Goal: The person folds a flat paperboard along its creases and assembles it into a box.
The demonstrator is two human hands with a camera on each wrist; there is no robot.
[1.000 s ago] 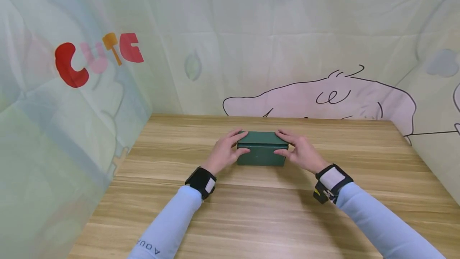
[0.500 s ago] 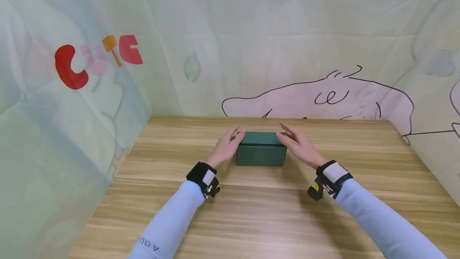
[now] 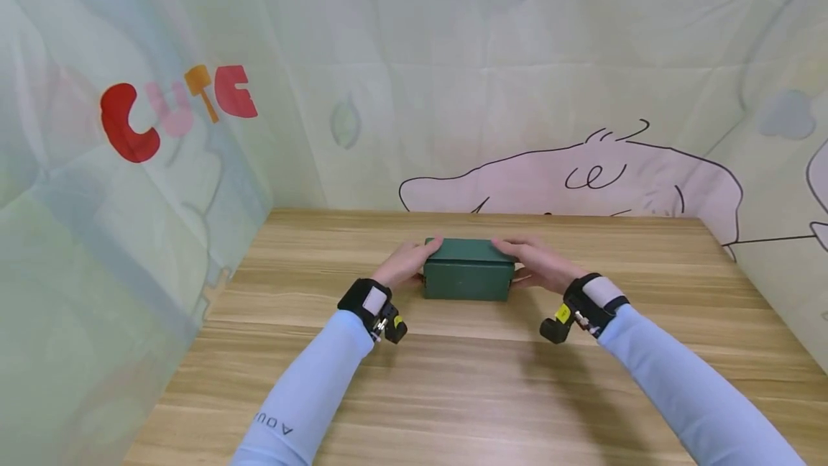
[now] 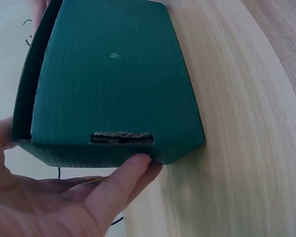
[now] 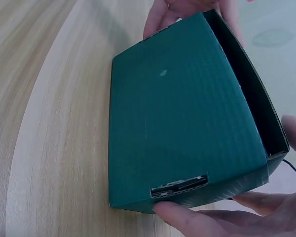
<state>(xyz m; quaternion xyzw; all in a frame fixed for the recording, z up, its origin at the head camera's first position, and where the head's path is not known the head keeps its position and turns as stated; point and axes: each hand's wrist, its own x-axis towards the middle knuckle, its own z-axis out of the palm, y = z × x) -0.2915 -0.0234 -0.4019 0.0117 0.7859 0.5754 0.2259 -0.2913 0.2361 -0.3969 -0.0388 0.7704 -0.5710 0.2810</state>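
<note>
A dark green cardboard box (image 3: pixel 467 280) sits on the wooden table in the head view, its lid down over the top with a dark gap along the front edge. My left hand (image 3: pixel 402 265) grips the box's left end, thumb on the lid and fingers against the side. At the opposite end my right hand (image 3: pixel 542 265) holds it the same way. In the left wrist view, fingers (image 4: pixel 121 185) press the end wall below a torn slot. The right wrist view shows a similar slot in the box (image 5: pixel 172 108), with fingertips just under it.
Bare wood surrounds the box on the table (image 3: pixel 453 380). A printed cloth (image 3: pixel 388 78) hangs behind and along the left side, with CUTE lettering (image 3: pixel 132 124) and a cartoon outline. Each wrist wears a black strap with a small camera (image 3: pixel 394 326).
Both hands first had thumbs on the front and fingers on the lid. They loosened and lifted slightly, then shifted to the ends, thumbs on top. The box stays in place.
</note>
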